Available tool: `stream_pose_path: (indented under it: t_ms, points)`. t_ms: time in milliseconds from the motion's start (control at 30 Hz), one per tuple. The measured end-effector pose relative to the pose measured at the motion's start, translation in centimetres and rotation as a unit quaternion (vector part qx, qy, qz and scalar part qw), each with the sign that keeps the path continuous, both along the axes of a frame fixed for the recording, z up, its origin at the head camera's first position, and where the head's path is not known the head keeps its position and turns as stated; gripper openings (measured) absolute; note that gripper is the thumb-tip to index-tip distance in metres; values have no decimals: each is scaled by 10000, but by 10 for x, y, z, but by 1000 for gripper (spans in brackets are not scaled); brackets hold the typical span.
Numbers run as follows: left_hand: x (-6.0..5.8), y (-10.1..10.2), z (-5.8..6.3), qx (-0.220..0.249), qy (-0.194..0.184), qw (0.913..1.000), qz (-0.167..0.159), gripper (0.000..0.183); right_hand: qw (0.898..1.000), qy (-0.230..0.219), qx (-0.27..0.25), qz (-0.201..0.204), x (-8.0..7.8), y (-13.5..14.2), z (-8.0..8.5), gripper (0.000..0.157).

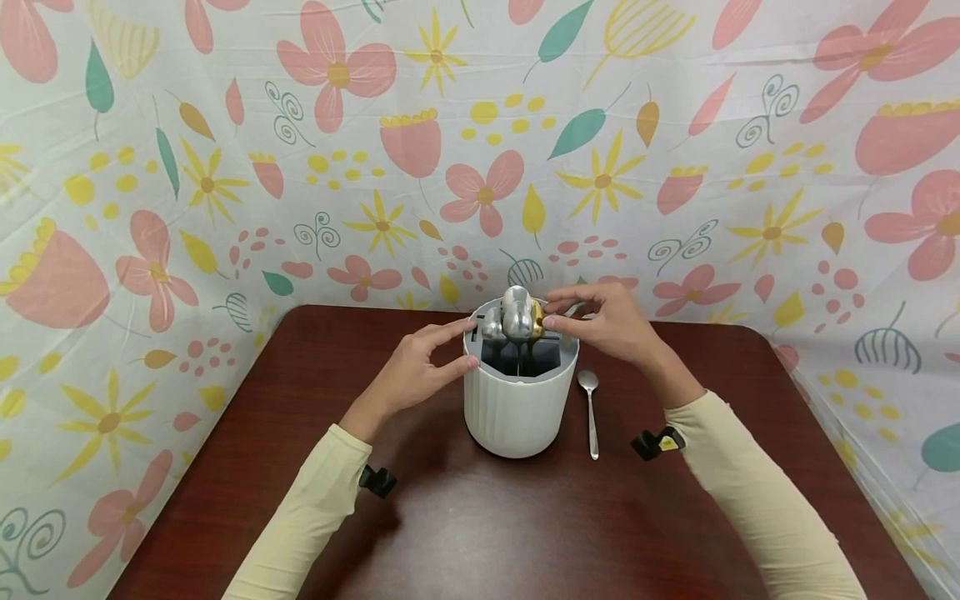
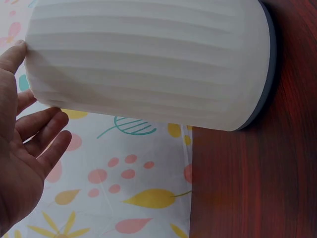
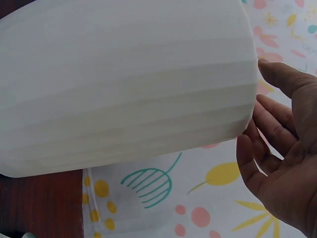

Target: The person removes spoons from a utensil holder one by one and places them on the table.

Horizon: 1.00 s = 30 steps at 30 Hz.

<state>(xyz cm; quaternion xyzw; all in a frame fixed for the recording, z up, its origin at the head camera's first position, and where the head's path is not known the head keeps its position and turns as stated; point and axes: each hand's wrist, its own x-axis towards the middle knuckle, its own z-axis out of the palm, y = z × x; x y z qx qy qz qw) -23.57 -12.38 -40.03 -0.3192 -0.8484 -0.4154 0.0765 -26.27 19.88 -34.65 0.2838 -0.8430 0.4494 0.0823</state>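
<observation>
- Before me: dark red worktop (image 1: 465, 533).
- Standing on it: white ribbed container (image 1: 517, 421), upright; likely stiff, smooth, best steadied by both sides.
- Left hand (image 1: 416, 367): fingers spread, touching rim, gripping nothing.
- Right hand (image 1: 611, 321): fingers loosely parted, at opposite rim, gripping nothing.
- Silver utensils (image 1: 517, 315), inside; probably hard, slick.
- Spoon (image 1: 588, 383), just beside container.

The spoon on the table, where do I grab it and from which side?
Probably pinch the middle of its thin handle, coming from the right: the spoon lies with its handle toward the person, and the white holder stands close on its left.
</observation>
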Motion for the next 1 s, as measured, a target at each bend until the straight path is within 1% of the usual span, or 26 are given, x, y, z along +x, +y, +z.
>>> stream_pose_path:
  t_ms: [167,600,933,1000]
  points:
    - [0,0,0,16,27,10000,10,57,10000,-39,-15,-46,1,-3,-1,29]
    - [0,0,0,-2,-26,10000,15,57,9999,-128,19,-17,2,-8,-6,30]
    - [0,1,0,21,-14,10000,27,56,9997,-219,-60,9,1,-6,-10,29]
    - [0,1,1,18,-26,10000,23,56,9996,-271,-71,-9,5,-7,-6,27]
